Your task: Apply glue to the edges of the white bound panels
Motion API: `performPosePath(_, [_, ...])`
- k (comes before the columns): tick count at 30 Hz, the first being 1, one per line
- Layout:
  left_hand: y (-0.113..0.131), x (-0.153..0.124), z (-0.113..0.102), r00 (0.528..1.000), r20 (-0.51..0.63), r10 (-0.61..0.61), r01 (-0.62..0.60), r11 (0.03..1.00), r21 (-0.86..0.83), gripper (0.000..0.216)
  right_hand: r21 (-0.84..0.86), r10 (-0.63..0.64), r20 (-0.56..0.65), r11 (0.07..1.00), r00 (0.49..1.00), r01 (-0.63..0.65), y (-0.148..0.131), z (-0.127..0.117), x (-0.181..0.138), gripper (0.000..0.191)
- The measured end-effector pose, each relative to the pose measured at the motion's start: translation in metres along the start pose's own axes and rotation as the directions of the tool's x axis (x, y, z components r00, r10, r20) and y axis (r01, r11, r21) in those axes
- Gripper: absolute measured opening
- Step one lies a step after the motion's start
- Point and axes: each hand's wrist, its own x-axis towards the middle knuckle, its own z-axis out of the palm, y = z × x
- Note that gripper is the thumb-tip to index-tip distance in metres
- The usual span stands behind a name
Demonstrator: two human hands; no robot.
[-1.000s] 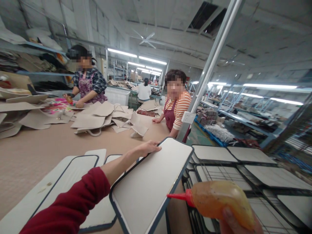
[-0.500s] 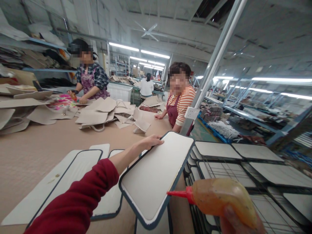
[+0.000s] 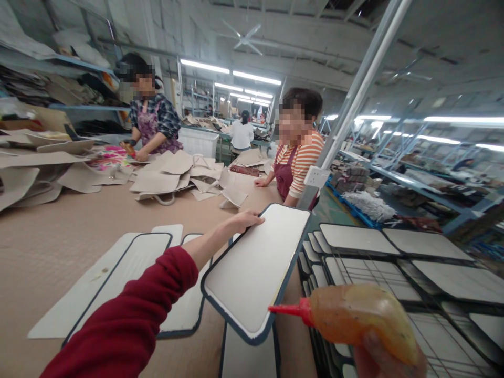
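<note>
My left hand (image 3: pixel 244 219) grips the far left edge of a white rounded panel with dark blue trim (image 3: pixel 258 268) and holds it tilted above the brown table (image 3: pixel 59 236). My right hand (image 3: pixel 380 359) shows only partly at the bottom right, wrapped round an orange squeeze bottle with a red nozzle (image 3: pixel 354 315). The nozzle tip lies close to the panel's near right edge. More trimmed white panels (image 3: pixel 129 273) lie flat on the table under my left arm.
A wire rack (image 3: pixel 397 273) at the right carries several white panels. Two people in aprons work at the table's far side among beige cut pieces (image 3: pixel 169 176). A slanted metal post (image 3: pixel 354 94) rises behind the rack.
My left hand has carried the panel slightly away and to the right. The view has tilted down a little. The bottle stays about where it was.
</note>
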Motion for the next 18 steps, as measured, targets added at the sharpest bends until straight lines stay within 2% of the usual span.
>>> performPosePath(12, [-0.002,0.000,-0.019,0.996,-0.090,0.003,-0.004,1.000,-0.011,0.022,0.094,-0.019,0.023,0.995,1.000,0.016,0.004,0.005,-0.001,0.070])
performPosePath(18, [-0.005,0.001,-0.031,0.982,-0.184,0.035,-0.045,0.998,-0.050,0.025,0.018,-0.009,0.022,1.000,1.000,0.008,0.008,0.002,-0.002,0.074])
